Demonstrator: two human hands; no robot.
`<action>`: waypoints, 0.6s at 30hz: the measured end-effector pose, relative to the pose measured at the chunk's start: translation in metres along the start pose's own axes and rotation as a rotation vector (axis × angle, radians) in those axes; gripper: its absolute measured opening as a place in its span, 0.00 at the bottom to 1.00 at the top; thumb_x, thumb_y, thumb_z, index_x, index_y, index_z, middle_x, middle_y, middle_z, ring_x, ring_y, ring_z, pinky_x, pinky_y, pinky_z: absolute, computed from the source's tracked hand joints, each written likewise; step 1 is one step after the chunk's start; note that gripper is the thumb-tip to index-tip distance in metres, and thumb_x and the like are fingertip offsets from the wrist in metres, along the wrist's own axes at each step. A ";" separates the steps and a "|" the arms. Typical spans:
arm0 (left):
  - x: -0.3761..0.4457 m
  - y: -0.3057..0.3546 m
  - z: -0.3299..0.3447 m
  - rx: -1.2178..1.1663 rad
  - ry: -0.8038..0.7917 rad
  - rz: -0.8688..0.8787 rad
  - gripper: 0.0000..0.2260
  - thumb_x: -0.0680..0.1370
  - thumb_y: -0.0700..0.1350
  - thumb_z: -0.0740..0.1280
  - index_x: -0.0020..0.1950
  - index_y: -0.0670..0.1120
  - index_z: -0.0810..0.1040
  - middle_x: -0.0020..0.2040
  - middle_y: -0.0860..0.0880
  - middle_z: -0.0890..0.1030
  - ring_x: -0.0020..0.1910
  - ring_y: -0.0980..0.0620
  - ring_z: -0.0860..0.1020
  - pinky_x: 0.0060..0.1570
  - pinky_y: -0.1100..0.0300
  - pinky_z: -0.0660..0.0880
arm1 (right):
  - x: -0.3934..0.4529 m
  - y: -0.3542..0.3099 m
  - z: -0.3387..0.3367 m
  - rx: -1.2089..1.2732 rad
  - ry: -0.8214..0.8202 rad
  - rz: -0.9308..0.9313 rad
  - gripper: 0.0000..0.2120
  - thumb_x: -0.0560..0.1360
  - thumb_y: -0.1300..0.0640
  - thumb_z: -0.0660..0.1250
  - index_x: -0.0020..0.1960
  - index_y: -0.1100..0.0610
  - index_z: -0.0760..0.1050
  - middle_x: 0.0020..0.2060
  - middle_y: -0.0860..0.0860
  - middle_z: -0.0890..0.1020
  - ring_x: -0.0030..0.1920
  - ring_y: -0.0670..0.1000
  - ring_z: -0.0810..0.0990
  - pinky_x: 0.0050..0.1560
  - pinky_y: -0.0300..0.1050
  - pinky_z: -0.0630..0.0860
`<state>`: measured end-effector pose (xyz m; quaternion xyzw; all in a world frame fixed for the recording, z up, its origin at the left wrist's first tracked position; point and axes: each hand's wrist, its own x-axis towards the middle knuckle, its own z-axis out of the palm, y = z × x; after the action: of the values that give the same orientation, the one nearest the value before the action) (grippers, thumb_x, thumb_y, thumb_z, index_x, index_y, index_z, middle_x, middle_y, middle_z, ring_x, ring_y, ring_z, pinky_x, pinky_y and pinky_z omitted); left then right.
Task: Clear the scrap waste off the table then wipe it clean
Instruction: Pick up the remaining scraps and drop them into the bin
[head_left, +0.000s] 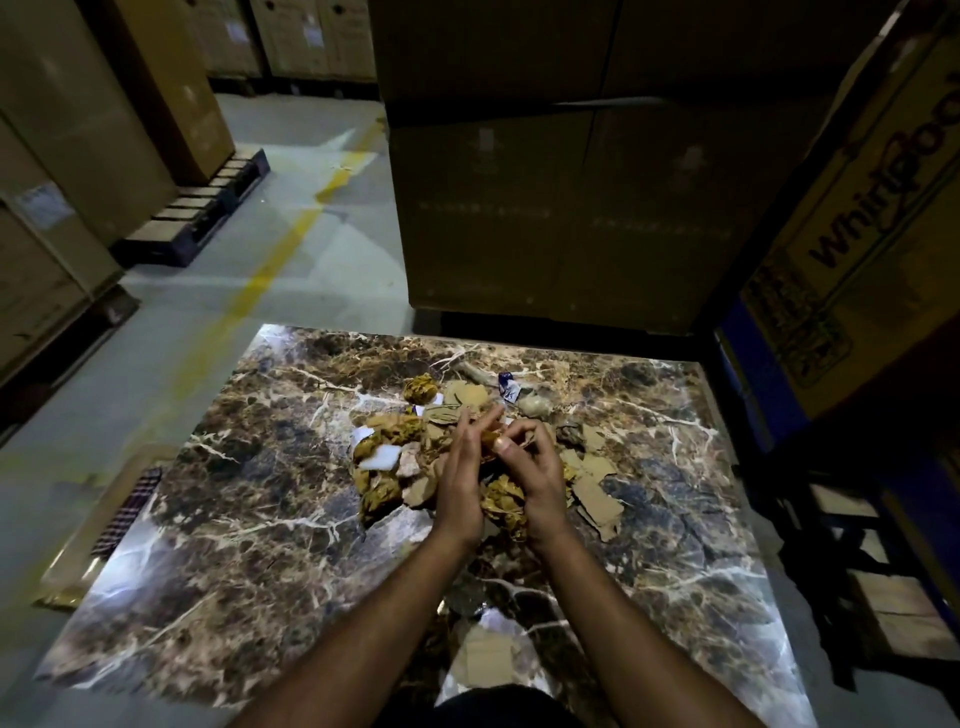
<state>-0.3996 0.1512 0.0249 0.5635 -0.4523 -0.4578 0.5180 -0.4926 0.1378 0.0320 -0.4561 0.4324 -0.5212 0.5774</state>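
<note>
While both hands work over the middle of the marble-patterned table, the scrap waste lies heaped there: crumpled brown paper, torn cardboard pieces and a few white slips, with outlying bits toward the far edge, including a small blue-and-white wrapper. More cardboard pieces trail off to the right of the heap.

The left hand stands edge-on with fingers mostly straight, pressed against the scrap held between the two hands. The right hand has its fingers and thumb curled round a wad of brown paper; how much it contains cannot be told.

Assessment: the gathering step is in hand, and wiping has not begun. A checked cloth lies beyond the table's left edge, on what looks like flat cardboard.

Recommended practice: compress the loose paper into one firm bundle before lifting, so nothing sheds. Sweep the flat cardboard inward with a straight palm, since flat pieces resist pinching. Collect the far outliers last, then confirm no slips remain before wiping.
</note>
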 end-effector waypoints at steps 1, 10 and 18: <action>0.000 0.000 0.001 0.000 -0.012 -0.017 0.32 0.73 0.79 0.45 0.69 0.69 0.73 0.77 0.52 0.69 0.75 0.50 0.68 0.74 0.34 0.61 | 0.002 0.000 -0.002 -0.002 0.004 0.000 0.16 0.67 0.49 0.73 0.47 0.58 0.73 0.45 0.48 0.83 0.45 0.44 0.84 0.44 0.36 0.79; 0.000 0.006 0.004 -0.223 0.079 -0.101 0.33 0.77 0.75 0.48 0.73 0.59 0.71 0.72 0.57 0.73 0.69 0.60 0.72 0.63 0.59 0.71 | 0.015 0.010 -0.002 0.002 0.114 -0.005 0.11 0.66 0.55 0.71 0.39 0.58 0.70 0.44 0.52 0.82 0.47 0.47 0.82 0.45 0.41 0.81; 0.014 -0.003 -0.022 -0.263 0.177 -0.188 0.34 0.77 0.68 0.48 0.72 0.50 0.72 0.72 0.50 0.72 0.69 0.51 0.71 0.63 0.57 0.68 | 0.012 0.009 -0.002 0.080 0.381 0.159 0.10 0.78 0.65 0.68 0.40 0.53 0.75 0.47 0.55 0.81 0.48 0.56 0.80 0.46 0.46 0.79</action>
<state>-0.3752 0.1418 0.0224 0.5688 -0.2866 -0.5082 0.5797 -0.4921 0.1265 0.0228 -0.2905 0.5473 -0.5674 0.5423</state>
